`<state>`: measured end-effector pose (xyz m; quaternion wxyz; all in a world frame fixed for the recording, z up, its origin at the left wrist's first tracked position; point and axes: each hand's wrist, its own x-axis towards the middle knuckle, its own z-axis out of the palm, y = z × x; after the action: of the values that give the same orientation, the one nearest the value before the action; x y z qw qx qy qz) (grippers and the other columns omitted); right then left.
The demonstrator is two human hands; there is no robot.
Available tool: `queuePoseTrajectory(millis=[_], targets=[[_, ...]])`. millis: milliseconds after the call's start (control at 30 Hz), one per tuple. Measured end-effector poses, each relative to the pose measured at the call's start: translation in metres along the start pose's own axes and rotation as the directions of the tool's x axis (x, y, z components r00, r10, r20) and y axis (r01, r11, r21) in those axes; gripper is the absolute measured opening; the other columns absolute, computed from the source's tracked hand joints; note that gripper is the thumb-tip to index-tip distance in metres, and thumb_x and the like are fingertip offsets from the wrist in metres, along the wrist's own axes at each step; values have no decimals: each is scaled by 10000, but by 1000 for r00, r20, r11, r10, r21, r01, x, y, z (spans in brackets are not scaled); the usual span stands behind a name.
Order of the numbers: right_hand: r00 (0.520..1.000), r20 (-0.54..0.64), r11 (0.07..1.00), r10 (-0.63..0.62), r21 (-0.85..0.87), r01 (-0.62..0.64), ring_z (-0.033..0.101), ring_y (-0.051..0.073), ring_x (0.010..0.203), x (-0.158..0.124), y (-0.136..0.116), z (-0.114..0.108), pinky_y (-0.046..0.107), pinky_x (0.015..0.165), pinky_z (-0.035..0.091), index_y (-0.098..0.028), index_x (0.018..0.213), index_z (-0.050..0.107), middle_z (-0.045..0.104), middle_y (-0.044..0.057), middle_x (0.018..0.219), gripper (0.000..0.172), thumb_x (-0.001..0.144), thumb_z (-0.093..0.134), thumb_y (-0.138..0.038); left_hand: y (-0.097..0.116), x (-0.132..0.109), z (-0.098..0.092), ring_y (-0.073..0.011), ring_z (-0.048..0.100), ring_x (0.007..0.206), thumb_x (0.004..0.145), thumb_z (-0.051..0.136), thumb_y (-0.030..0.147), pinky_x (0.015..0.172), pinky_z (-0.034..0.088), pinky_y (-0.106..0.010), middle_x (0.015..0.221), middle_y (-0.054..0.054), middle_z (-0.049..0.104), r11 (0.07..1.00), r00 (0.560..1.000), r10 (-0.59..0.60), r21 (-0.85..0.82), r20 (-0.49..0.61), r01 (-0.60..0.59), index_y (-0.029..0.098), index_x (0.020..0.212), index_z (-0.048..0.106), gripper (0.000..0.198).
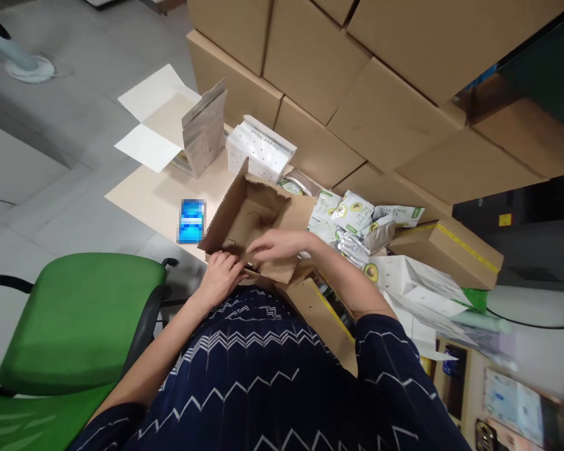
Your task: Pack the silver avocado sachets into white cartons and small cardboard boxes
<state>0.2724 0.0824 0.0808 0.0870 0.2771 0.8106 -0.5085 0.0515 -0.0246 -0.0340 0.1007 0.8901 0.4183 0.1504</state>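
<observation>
An open brown cardboard box (235,207) lies on the table in front of my body, its inside showing. My left hand (222,274) is at the box's near left edge, with its fingers bent over the cardboard rim. My right hand (277,244) reaches in from the right over the near part of the box, fingers bent and pointing left; what its fingertips touch is too small to tell. To the left of the box a blue packet (191,221) lies on the table. Behind the box stands a white carton (261,148) with printed lettering.
Silver and white pouches (354,213) are heaped right of the box. Large brown cartons (314,125) are stacked behind the table (145,194). A green chair (84,313) stands at left. White bags (413,282) and a taped carton (451,250) are at right.
</observation>
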Motion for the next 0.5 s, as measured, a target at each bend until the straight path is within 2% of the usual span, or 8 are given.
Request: queuePoseTrajectory(millis=[100,133,200,267,300,333,400,500], targets=[[892,-450,955,36,278,102,692,146,910,-38,22,-39,268,823,533,-181,1104,691,746,63,1056,306,951,553,-408,0,2,-1,-262,541,989,968,555,355,946,379,-453,982,-102,670,1000,1000,5,7,13,-5,202,1109,687,247],[780,-616,941,111,318,117,689,130,832,-47,37,-51,253,771,538,-190,1087,679,745,51,987,313,954,550,-441,1,3,-1,-258,543,984,968,556,355,952,373,-454,971,-96,670,1000,1000,5,13,12,-6,205,1091,691,236],[458,-844,931,279,354,85,658,110,701,-56,75,-73,226,678,525,-199,1045,660,720,29,863,304,950,556,-469,1,4,-1,-252,548,980,969,558,354,964,360,-457,951,-87,669,1000,1000,4,31,5,-4,209,1054,695,217],[179,-896,913,406,406,-39,629,107,640,-58,119,-86,216,633,505,-195,1004,652,694,20,801,269,955,543,-435,2,5,-1,-249,552,976,971,557,354,966,353,-455,936,-82,667,999,1000,6,52,-4,-6,207,1011,695,206],[97,-886,888,453,439,-139,624,110,640,-56,140,-90,217,633,500,-181,982,656,691,28,797,252,965,511,-387,2,6,-1,-248,552,971,970,558,355,961,352,-452,932,-80,666,998,1000,9,62,-6,-8,206,992,693,203],[58,-871,850,487,458,-261,632,120,674,-54,158,-91,225,661,501,-165,960,664,698,43,817,239,963,488,-326,2,6,-1,-248,551,967,969,559,355,954,353,-448,930,-79,666,998,1000,12,69,-8,-11,205,980,692,200],[91,-832,738,547,428,-522,649,151,809,-47,184,-87,254,765,500,-132,953,688,720,91,919,250,938,458,-227,1,7,-1,-245,548,952,967,562,354,943,356,-441,932,-77,666,997,1000,21,78,-9,-20,205,978,690,197],[333,-714,633,616,197,-748,586,226,1106,-30,199,-76,330,945,447,-115,1189,669,655,169,1258,347,912,497,-233,2,7,-2,-240,543,941,972,551,345,942,356,-437,930,-74,666,996,1000,26,80,0,-26,205,997,688,197]])
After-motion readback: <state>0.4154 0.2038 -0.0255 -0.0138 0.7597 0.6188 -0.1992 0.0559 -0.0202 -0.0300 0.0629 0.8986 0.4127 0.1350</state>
